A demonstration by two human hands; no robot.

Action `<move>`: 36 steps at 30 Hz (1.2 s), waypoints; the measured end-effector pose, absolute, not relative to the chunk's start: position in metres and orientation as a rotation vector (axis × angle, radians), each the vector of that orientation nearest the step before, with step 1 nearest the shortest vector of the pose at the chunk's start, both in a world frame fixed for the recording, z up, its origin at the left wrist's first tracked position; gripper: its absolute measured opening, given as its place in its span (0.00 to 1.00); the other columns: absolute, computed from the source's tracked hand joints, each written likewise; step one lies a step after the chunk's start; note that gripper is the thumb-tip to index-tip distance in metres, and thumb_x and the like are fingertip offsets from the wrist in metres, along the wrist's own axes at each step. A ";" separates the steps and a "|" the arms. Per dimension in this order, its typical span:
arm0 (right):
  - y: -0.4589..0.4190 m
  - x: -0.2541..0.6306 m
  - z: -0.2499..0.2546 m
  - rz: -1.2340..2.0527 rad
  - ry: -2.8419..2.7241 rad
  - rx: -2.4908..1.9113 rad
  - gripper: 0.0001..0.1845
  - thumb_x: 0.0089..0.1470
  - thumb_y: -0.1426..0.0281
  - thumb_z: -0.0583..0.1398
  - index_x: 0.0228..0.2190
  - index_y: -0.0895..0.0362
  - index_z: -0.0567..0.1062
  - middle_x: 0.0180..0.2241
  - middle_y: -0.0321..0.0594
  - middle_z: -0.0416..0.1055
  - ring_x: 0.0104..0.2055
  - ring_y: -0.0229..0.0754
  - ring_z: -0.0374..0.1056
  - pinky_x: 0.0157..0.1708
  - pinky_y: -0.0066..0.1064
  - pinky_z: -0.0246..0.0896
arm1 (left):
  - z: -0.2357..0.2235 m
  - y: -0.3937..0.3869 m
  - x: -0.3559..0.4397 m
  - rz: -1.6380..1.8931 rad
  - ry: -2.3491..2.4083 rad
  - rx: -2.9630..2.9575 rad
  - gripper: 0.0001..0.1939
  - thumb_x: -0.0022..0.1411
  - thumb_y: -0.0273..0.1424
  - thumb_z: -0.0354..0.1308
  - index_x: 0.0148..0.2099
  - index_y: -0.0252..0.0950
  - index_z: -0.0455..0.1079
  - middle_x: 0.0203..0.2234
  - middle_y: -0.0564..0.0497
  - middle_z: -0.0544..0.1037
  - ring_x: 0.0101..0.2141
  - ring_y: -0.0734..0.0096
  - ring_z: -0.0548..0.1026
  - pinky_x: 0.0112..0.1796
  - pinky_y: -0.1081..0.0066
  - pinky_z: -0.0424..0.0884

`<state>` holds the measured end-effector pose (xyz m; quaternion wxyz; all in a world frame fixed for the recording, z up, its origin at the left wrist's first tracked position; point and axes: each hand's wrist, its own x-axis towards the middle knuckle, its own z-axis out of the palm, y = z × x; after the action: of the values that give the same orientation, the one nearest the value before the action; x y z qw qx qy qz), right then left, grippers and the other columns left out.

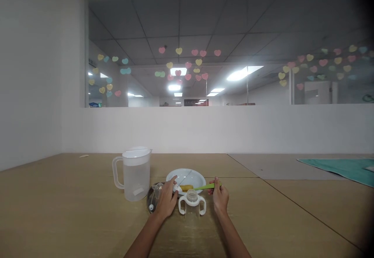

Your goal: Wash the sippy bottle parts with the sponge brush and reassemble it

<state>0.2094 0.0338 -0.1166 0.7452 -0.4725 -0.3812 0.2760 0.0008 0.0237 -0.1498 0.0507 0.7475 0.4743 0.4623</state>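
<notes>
My right hand (220, 197) is closed round the green handle of a bottle brush (209, 186). The brush's yellow sponge head (186, 188) points left, over the near side of a white bowl (198, 174). My left hand (168, 199) grips a small white bottle part (177, 188) facing the sponge; its exact kind is unclear. Between my wrists a clear baby bottle (192, 208) with two white handles stands upright, its top uncapped. Partly behind my left hand lies a dark round tray (150, 195) holding a clear dome-shaped cover (158, 190) and a small white piece (151, 207).
A translucent lidded pitcher (136, 176) stands left of the tray, its handle pointing left. A teal cloth (341, 168) lies at the far right of the wooden table (87, 211). Behind the table is a white wall (204, 129) below a window with heart stickers.
</notes>
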 end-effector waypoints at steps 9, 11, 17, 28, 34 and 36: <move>0.034 0.210 -0.118 0.606 -0.835 -0.999 0.34 0.38 0.38 0.53 0.19 0.58 0.70 0.12 0.35 0.65 0.14 0.37 0.60 0.18 0.29 0.57 | -0.151 0.027 0.004 1.452 1.377 2.273 0.23 0.60 0.23 0.40 0.57 0.35 0.59 0.51 0.45 0.69 0.51 0.70 0.66 0.54 0.64 0.59; 0.036 0.211 -0.119 0.604 -0.824 -0.999 0.34 0.38 0.38 0.53 0.19 0.58 0.69 0.12 0.35 0.65 0.14 0.37 0.60 0.18 0.29 0.57 | -0.151 0.026 0.004 1.442 1.407 2.288 0.22 0.60 0.24 0.40 0.56 0.34 0.60 0.50 0.46 0.70 0.51 0.69 0.66 0.54 0.64 0.59; 0.041 0.214 -0.122 0.630 -0.733 -1.007 0.34 0.37 0.38 0.54 0.21 0.59 0.70 0.13 0.35 0.66 0.16 0.39 0.63 0.18 0.30 0.59 | -0.143 0.019 0.004 1.445 1.466 2.382 0.20 0.59 0.23 0.41 0.53 0.35 0.62 0.46 0.46 0.71 0.48 0.68 0.66 0.52 0.63 0.60; 0.018 0.200 -0.118 0.239 -1.098 -1.039 0.32 0.45 0.41 0.51 0.24 0.57 0.73 0.20 0.41 0.72 0.22 0.41 0.67 0.28 0.32 0.61 | -0.132 0.010 0.003 1.433 1.584 2.441 0.16 0.63 0.25 0.40 0.48 0.37 0.65 0.42 0.47 0.72 0.44 0.64 0.67 0.47 0.61 0.61; 0.010 0.194 -0.118 0.117 -1.527 -0.762 0.18 0.45 0.50 0.58 0.23 0.51 0.76 0.28 0.42 0.76 0.32 0.44 0.71 0.39 0.37 0.64 | -0.132 0.008 0.003 1.348 1.696 2.527 0.14 0.62 0.23 0.41 0.39 0.37 0.67 0.37 0.49 0.72 0.40 0.65 0.67 0.44 0.64 0.62; 0.010 0.195 -0.117 0.094 -1.476 -0.790 0.19 0.47 0.50 0.57 0.23 0.52 0.76 0.27 0.43 0.75 0.31 0.42 0.70 0.37 0.35 0.64 | -0.133 0.007 0.002 1.334 1.715 2.544 0.13 0.61 0.23 0.42 0.39 0.37 0.67 0.37 0.49 0.72 0.41 0.65 0.67 0.44 0.64 0.62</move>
<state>0.1953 0.0101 -0.1174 0.6686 -0.3501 -0.6547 0.0418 0.0018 0.0074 -0.1333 -0.1018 0.7564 0.5099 0.3968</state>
